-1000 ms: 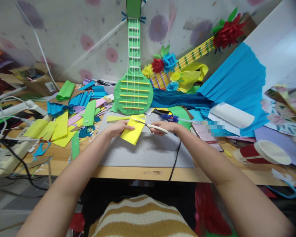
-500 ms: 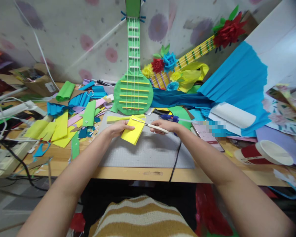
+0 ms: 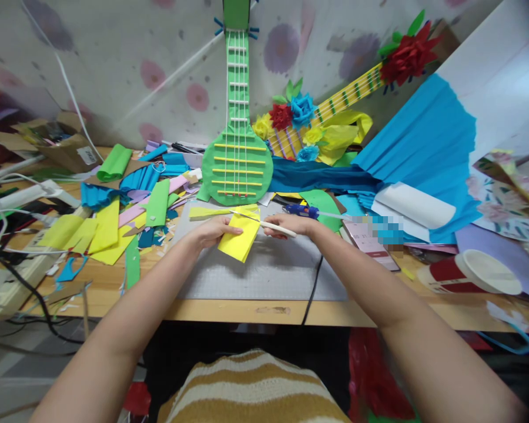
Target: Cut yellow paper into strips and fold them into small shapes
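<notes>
My left hand pinches the left edge of a folded piece of yellow paper, thumb on top. In my right hand is a pair of scissors with white handles. Their blades lie across the upper part of the yellow paper, and I cannot tell how far they are spread. Both hands are above a grey cutting mat. A strip of yellow paper rests on the mat just beyond my left hand. Behind it stands a green paper-covered lute with white strings.
Paper scraps in several colours crowd the left side. A blue glue gun lies right of the lute, its black cord crossing the mat. Further right are a phone, blue crepe paper and a tipped paper cup. A flowered yellow instrument leans behind.
The scissors and my right hand have shifted slightly left, the blades reaching further across the yellow paper. The paper has turned a little and its lower corner sits slightly lower.
</notes>
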Tool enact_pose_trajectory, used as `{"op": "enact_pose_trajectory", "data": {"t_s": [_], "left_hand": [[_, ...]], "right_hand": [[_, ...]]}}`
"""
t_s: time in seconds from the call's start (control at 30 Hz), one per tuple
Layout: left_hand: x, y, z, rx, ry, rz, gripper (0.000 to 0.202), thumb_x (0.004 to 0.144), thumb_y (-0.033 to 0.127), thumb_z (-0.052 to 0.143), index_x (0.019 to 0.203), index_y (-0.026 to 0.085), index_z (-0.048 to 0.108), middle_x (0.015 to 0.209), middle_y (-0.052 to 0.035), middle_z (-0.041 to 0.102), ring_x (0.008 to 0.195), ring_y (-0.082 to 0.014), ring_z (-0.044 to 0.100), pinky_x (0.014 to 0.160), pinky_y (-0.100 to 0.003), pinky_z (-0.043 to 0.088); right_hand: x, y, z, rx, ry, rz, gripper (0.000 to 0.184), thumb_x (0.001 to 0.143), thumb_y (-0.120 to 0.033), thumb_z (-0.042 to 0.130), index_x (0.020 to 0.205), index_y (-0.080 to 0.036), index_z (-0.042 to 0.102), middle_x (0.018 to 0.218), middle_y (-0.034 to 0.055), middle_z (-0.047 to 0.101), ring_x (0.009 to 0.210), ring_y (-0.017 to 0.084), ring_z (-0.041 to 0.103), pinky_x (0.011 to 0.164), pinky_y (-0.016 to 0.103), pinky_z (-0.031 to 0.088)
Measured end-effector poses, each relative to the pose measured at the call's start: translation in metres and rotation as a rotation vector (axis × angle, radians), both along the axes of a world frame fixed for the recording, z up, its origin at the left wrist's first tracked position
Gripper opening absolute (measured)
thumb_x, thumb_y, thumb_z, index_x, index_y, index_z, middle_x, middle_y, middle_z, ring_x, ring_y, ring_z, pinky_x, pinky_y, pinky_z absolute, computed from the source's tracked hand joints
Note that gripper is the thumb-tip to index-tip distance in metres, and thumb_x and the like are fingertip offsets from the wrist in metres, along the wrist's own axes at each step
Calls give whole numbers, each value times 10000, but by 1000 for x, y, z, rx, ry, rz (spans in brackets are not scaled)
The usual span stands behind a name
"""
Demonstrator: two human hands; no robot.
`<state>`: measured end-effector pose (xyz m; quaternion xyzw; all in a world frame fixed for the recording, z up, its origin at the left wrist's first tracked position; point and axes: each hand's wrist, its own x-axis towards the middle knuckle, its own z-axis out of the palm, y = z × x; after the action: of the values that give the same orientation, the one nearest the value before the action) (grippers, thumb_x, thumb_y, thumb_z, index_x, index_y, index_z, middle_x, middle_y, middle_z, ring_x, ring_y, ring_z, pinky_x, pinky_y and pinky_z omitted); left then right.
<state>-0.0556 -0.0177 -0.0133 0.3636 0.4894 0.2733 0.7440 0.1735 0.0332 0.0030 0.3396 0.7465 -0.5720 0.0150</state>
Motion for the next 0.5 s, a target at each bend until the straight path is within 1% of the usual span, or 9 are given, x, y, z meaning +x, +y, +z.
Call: {"op": "enact_pose_trajectory", "data": {"t_s": [0.23, 0.43, 0.5], "left_hand": [[-2, 2, -6, 7, -16, -3, 329, 540, 173, 789, 847, 116, 685, 839, -105, 716, 686, -179, 654, 681, -282, 493], [0, 3, -3, 5, -8, -8, 370, 507, 179, 808, 851, 133, 679, 831, -86, 718, 682, -173, 649, 670, -276, 490], [-1, 3, -2, 14, 5, 2, 385, 490, 186, 812, 848, 137, 682, 829, -82, 719, 674, -172, 647, 661, -276, 489]], "right_hand": [[-4, -2, -3, -56, 14, -66, 356, 666, -475, 646, 731, -161, 492, 526, -67, 444, 421, 42, 417, 377, 168, 312], [-2, 0, -4, -43, 23, -78, 352, 672, -475, 652, 725, -158, 507, 495, -74, 446, 394, 36, 397, 355, 161, 275], [1, 1, -5, -44, 19, -94, 368, 667, -487, 663, 726, -159, 506, 487, -74, 446, 391, 40, 401, 353, 163, 279]]}}
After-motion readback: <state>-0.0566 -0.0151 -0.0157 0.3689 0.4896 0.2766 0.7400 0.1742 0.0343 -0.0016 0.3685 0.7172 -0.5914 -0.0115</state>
